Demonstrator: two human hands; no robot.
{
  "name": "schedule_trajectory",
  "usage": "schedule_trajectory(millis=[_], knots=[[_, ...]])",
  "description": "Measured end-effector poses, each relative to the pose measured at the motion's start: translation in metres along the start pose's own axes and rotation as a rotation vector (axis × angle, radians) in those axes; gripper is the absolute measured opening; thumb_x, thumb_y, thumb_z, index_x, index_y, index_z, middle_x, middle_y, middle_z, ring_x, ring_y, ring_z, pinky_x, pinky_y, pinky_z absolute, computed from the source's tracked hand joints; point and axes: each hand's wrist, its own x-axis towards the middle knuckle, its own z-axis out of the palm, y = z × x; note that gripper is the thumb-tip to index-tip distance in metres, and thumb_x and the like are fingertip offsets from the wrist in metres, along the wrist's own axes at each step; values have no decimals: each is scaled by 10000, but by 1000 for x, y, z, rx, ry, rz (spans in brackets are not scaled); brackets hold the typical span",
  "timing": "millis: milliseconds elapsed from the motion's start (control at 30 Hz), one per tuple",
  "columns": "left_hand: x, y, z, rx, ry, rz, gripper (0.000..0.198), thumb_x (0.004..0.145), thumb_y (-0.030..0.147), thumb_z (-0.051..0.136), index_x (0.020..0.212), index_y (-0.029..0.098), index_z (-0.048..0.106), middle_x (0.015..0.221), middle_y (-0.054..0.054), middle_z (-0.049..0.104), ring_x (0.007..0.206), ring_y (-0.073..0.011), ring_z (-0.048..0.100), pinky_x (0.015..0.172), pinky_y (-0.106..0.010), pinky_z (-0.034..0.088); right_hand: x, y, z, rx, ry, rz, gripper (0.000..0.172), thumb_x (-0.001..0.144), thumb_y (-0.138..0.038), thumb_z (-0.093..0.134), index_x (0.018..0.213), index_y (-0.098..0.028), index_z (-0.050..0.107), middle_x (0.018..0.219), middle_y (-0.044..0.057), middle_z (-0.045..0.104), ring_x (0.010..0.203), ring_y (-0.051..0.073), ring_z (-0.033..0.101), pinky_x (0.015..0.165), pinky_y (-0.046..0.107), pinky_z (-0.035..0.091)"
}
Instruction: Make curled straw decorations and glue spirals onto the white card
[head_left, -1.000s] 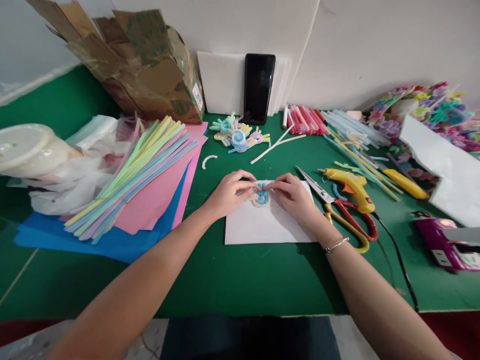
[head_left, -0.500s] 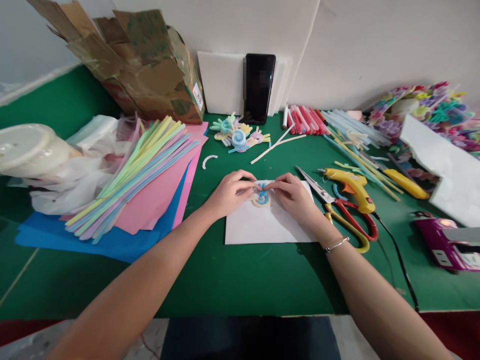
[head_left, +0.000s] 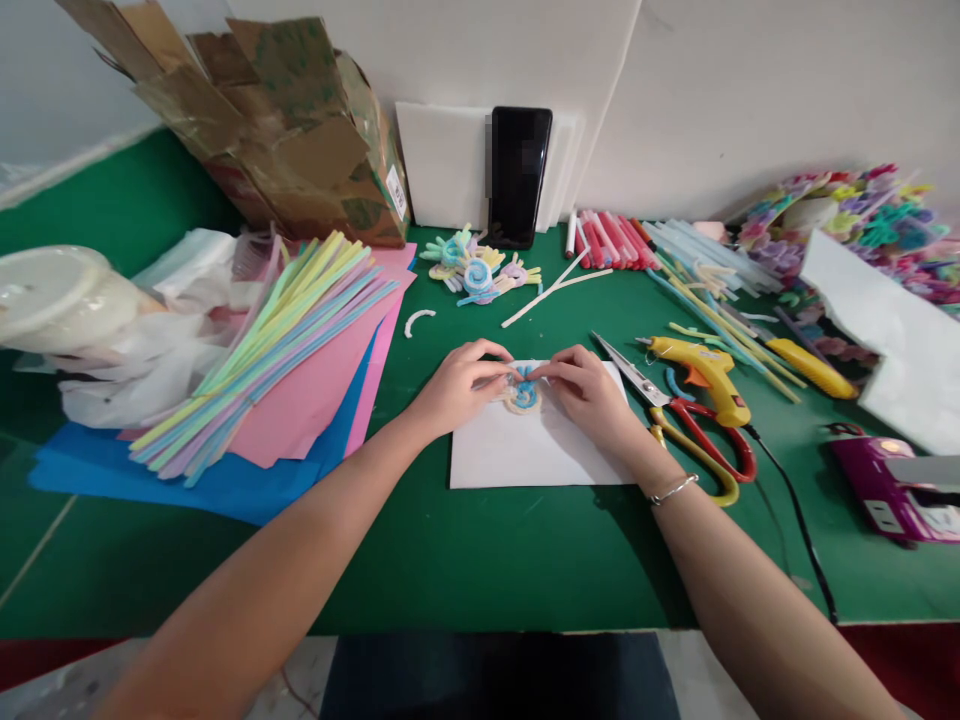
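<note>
On a white board (head_left: 517, 455) in front of me lies a small coiled figure of blue and cream pipe cleaners (head_left: 525, 398). From the left, my left hand (head_left: 469, 385) pinches its upper edge between thumb and fingers. My right hand (head_left: 581, 385) grips the same edge from the right, its fingertips nearly meeting those of the left. The fingers cover the top of the figure. Scissors (head_left: 641, 380) with red and yellow handles lie beside my right hand, close to a yellow hot glue gun (head_left: 705, 370).
Long pastel pipe cleaners (head_left: 277, 340) lie over pink and blue sheets at left. Behind the board are finished pipe-cleaner pieces (head_left: 478, 273), a phone (head_left: 519, 175) and red markers (head_left: 611, 240). A yellow cutter (head_left: 814, 367) and a purple device (head_left: 892, 490) sit at right.
</note>
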Motion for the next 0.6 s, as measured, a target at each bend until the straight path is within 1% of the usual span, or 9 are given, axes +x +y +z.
schedule_trajectory(millis=[600], knots=[[1, 0, 0, 5, 4, 2, 223, 887, 210, 481, 920, 218, 702, 1036, -59, 611, 946, -180, 577, 864, -362, 474, -1, -1, -1, 11, -9, 8, 348, 822, -78, 450, 919, -278, 717, 879, 56, 532, 830, 199, 512, 773, 373, 418]])
